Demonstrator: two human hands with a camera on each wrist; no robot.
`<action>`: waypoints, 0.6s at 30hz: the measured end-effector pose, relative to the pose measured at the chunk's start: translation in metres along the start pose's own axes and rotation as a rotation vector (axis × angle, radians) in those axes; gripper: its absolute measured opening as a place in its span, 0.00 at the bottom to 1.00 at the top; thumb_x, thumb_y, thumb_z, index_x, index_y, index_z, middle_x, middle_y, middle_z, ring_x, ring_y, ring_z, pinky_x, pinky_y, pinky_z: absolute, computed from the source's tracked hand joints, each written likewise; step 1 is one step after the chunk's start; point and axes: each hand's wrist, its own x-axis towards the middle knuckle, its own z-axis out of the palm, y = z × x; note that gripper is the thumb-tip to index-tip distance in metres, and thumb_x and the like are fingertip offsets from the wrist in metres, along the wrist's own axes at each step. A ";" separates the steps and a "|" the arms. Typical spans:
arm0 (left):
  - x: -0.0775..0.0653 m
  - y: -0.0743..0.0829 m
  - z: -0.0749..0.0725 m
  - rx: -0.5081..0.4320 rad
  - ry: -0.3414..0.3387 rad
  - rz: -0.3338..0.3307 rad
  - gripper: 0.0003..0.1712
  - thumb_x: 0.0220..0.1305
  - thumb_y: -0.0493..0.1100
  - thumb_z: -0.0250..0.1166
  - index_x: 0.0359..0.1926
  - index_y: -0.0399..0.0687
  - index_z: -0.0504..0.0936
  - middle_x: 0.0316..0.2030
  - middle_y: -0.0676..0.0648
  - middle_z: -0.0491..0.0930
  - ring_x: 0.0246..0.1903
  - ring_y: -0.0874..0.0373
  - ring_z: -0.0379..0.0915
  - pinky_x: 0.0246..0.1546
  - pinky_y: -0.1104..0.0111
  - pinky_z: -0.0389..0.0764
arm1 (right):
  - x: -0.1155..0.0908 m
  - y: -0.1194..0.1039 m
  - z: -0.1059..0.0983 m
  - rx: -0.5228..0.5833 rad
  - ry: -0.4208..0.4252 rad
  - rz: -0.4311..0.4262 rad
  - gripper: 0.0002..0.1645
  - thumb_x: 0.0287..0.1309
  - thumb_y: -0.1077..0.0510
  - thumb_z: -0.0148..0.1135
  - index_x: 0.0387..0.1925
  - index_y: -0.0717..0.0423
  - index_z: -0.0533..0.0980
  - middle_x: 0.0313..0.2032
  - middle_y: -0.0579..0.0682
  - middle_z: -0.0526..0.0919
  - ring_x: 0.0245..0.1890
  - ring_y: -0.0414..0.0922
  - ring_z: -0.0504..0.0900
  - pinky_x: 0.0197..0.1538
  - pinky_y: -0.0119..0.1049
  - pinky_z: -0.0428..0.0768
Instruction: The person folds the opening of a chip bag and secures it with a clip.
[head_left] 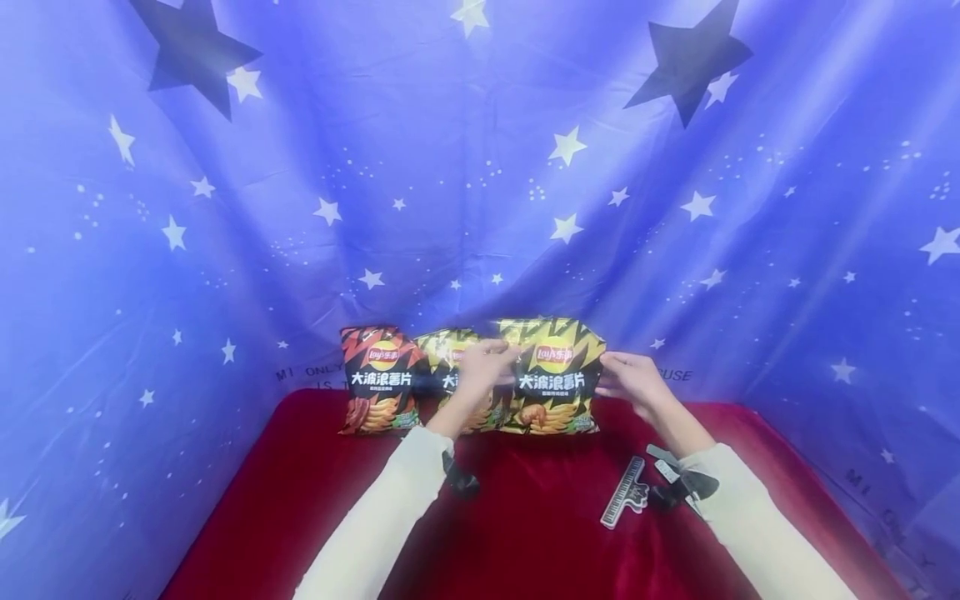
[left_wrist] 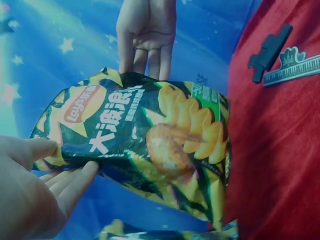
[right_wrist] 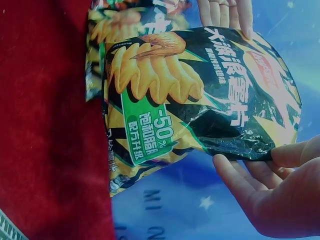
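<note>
A yellow-and-black Lay's potato chip bag stands upright at the back of the red-covered table, its printed front facing me. My left hand pinches its left edge, thumb at the front and fingers towards the back. On the opposite edge my right hand pinches the bag between thumb and fingers, as the right wrist view shows. Behind my left hand, a second yellow chip bag is partly hidden. A red-and-black chip bag stands at the row's left end.
On the red cloth, a silver clip with a ruler-like edge lies near my right forearm. Beside it are a black clip and another pale clip, partly covered by my wrist. A blue star-patterned curtain hangs right behind the bags.
</note>
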 end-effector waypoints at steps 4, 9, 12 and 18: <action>-0.010 0.011 -0.019 0.032 -0.070 0.005 0.34 0.59 0.45 0.76 0.61 0.32 0.77 0.54 0.30 0.83 0.30 0.53 0.88 0.38 0.63 0.89 | -0.011 -0.009 0.008 0.017 -0.019 -0.006 0.28 0.77 0.59 0.51 0.67 0.76 0.64 0.38 0.43 0.90 0.36 0.36 0.87 0.53 0.43 0.86; -0.017 0.016 -0.046 0.081 -0.188 0.049 0.23 0.60 0.44 0.76 0.48 0.31 0.80 0.44 0.36 0.85 0.33 0.50 0.89 0.41 0.59 0.89 | -0.026 -0.012 0.024 0.042 -0.041 0.003 0.24 0.76 0.60 0.52 0.63 0.75 0.69 0.34 0.39 0.87 0.36 0.37 0.87 0.53 0.45 0.87; -0.021 0.017 -0.063 0.101 -0.240 0.049 0.19 0.60 0.42 0.75 0.43 0.33 0.79 0.39 0.41 0.84 0.34 0.49 0.89 0.43 0.55 0.89 | -0.032 -0.009 0.036 0.061 -0.047 0.013 0.20 0.75 0.60 0.53 0.59 0.72 0.73 0.35 0.40 0.87 0.36 0.38 0.88 0.51 0.44 0.87; -0.032 0.015 -0.096 0.169 -0.331 -0.017 0.28 0.62 0.42 0.73 0.54 0.26 0.75 0.51 0.28 0.81 0.41 0.43 0.89 0.50 0.49 0.86 | -0.043 0.006 0.062 0.110 -0.054 0.031 0.17 0.74 0.62 0.54 0.56 0.70 0.76 0.38 0.46 0.89 0.37 0.41 0.89 0.49 0.43 0.88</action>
